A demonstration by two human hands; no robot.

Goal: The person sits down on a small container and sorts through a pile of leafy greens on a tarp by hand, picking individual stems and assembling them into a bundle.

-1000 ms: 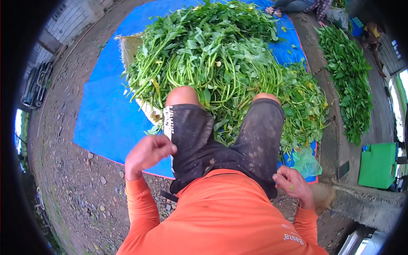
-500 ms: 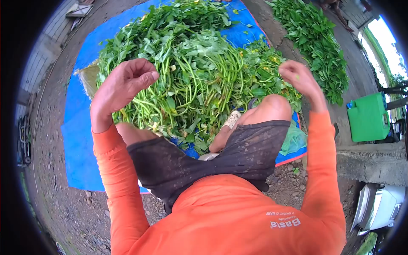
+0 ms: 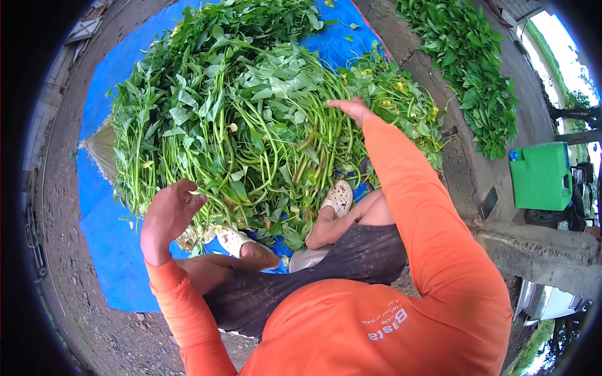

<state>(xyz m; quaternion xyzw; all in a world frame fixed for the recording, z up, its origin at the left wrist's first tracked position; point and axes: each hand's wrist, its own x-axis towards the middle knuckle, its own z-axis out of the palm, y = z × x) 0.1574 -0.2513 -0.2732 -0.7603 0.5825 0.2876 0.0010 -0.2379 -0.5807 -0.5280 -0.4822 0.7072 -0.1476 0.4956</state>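
A large heap of leafy greens with long pale stems [image 3: 269, 156] lies in front of me on a blue tarp [image 3: 113, 250]; it looks like water spinach. My right hand [image 3: 352, 111] reaches over the right part of the heap, its fingers stretched out just above or against the stems; I cannot tell whether they touch. Near the front left edge of the heap is my left hand [image 3: 169, 216], fingers curled in loosely toward the thumb, with nothing visible in them.
My feet in speckled clogs [image 3: 339, 197] stand at the heap's near edge. Yellowing greens [image 3: 401, 103] lie at its right. Beyond the tarp are another row of leafy bunches [image 3: 464, 69], a green plastic container [image 3: 540, 175] and a concrete ledge [image 3: 539, 254].
My right hand has swung left and forward over the stems, and its fingers have straightened. My left hand has dropped toward the near edge of the heap. My legs have shifted, exposing both clogs.
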